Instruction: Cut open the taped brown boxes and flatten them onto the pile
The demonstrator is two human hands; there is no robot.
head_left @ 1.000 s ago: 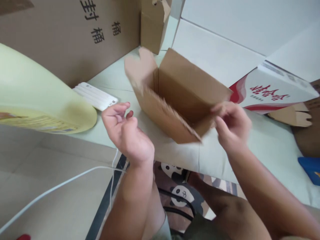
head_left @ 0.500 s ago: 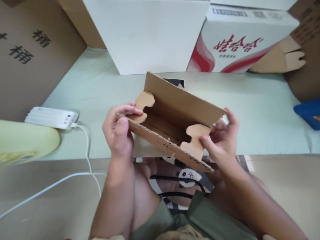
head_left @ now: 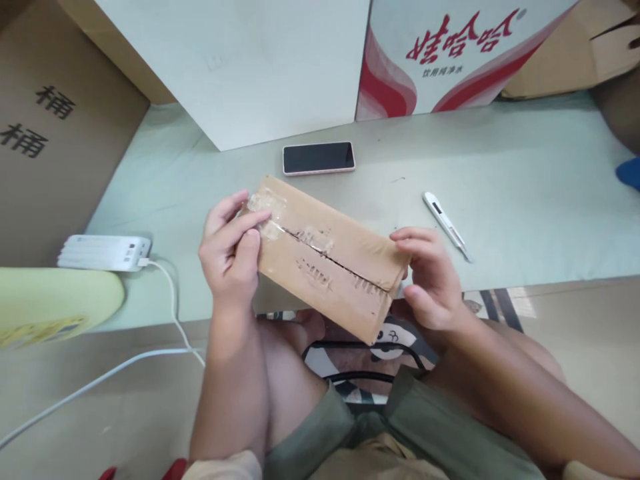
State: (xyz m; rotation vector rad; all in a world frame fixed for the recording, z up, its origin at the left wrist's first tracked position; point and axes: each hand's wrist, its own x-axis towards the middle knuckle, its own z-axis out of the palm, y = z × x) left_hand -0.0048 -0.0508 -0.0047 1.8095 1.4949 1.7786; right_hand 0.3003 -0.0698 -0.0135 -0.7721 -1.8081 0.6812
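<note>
A small brown cardboard box (head_left: 325, 257) is held tilted over the table's front edge, above my lap. Its upward face is shut along a lengthwise seam, with torn clear tape and rough scuffs. My left hand (head_left: 233, 250) grips the box's left end, thumb near the seam and index finger stretched across the tape. At the right end, my right hand (head_left: 433, 277) has curved fingers touching the upper corner, while its thumb stands apart from the box. A white utility knife (head_left: 447, 227) lies beyond my right hand, and a phone (head_left: 319, 159) lies beyond the box.
White cartons (head_left: 280, 73) stand along the back, one with red lettering (head_left: 460, 43). A large brown carton (head_left: 55, 133) is at the left. A white power bank (head_left: 105, 253) with a cable (head_left: 173, 287) sits near a yellow-green container (head_left: 60, 300). Something blue (head_left: 629, 173) shows at the right edge.
The box showed its open inside with raised flaps; now a closed, taped face points up. My right thumb has come off the flap. The phone and utility knife have come into clear view.
</note>
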